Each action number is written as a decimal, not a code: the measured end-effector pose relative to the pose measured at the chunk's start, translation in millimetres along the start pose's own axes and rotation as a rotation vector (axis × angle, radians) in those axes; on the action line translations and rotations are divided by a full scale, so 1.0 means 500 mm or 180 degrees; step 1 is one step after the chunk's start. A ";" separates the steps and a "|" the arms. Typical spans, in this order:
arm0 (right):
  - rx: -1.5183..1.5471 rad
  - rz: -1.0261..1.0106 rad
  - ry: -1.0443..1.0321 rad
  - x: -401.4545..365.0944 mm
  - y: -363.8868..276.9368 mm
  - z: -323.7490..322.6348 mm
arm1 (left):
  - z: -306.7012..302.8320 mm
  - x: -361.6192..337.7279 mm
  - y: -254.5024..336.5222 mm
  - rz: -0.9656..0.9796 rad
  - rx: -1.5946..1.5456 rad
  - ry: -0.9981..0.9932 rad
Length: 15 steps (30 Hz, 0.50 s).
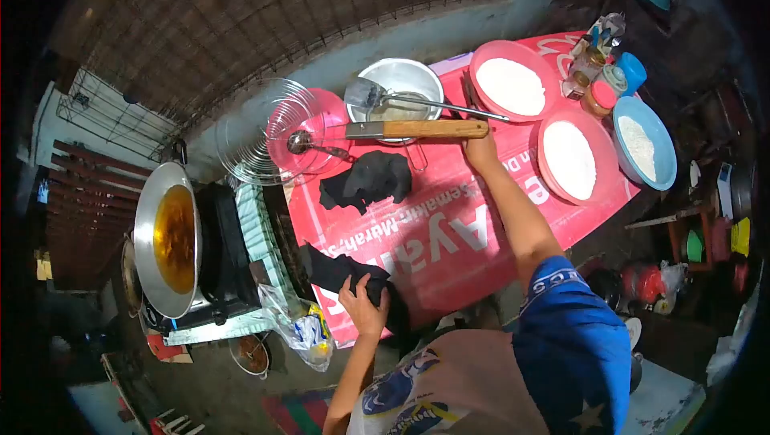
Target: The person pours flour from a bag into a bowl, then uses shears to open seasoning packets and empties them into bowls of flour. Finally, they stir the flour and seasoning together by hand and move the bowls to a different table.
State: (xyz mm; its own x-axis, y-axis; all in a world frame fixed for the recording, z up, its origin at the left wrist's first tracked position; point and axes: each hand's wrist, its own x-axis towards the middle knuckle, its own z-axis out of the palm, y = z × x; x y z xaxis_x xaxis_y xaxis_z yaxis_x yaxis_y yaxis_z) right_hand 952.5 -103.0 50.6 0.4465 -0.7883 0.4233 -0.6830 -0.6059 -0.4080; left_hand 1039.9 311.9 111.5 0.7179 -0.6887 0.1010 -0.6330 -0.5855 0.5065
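My right hand [480,148] is closed around the end of the wooden handle of a wire skimmer [395,129]. The skimmer's wide spiral head reaches left over a pink basin [340,106], where a ladle [300,143] lies. My left hand [365,305] grips a black cloth [330,268] at the near left table edge, its fingers bent into the fabric. Another black cloth [373,180] lies crumpled on the red table cover [433,250]. Behind the handle, a metal spatula [449,106] rests across a silver bowl [405,74].
On the left, a wok [144,230] of brown oil sits on a stove [226,262]. Pink basins [549,166] and a blue basin [666,164] hold white powder at the right, near several jars [597,98]. A plastic bag [301,331] hangs by the stove.
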 end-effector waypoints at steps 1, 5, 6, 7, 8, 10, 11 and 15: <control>0.0255 -0.0014 0.0213 0.022 -0.002 -0.005 | 0.003 -0.005 -0.002 0.0026 0.0040 0.0036; -0.0034 0.0643 -0.0348 0.001 -0.057 -0.135 | 0.006 -0.005 -0.003 0.0050 0.0087 0.0009; -0.0074 0.0700 -0.0385 -0.041 -0.047 -0.150 | 0.006 -0.007 -0.005 0.0033 0.0133 0.0027; 0.0018 0.0495 -0.0211 -0.077 -0.027 -0.172 | 0.007 -0.007 -0.005 0.0029 0.0165 0.0058; 0.0108 0.0274 -0.0020 -0.111 -0.010 -0.198 | 0.006 -0.006 -0.004 0.0111 0.0138 0.0145; 0.0183 0.0725 -0.0602 -0.200 0.001 -0.241 | 0.006 -0.006 -0.002 0.0146 0.0113 0.0157; -0.0165 0.0694 -0.0739 -0.247 -0.006 -0.256 | 0.005 -0.004 -0.001 0.0160 0.0121 0.0202; -0.1041 0.0239 -0.0906 -0.366 -0.052 -0.287 | 0.005 -0.008 0.003 0.0125 0.0138 0.0237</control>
State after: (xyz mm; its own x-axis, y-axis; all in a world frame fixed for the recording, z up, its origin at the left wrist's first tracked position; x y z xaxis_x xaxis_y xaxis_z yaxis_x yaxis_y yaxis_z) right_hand 805.5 72.3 100.0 0.4989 -0.8546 0.1439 -0.8462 -0.5162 -0.1321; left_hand 1035.4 312.8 109.5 0.7109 -0.6787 0.1843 -0.6718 -0.5777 0.4636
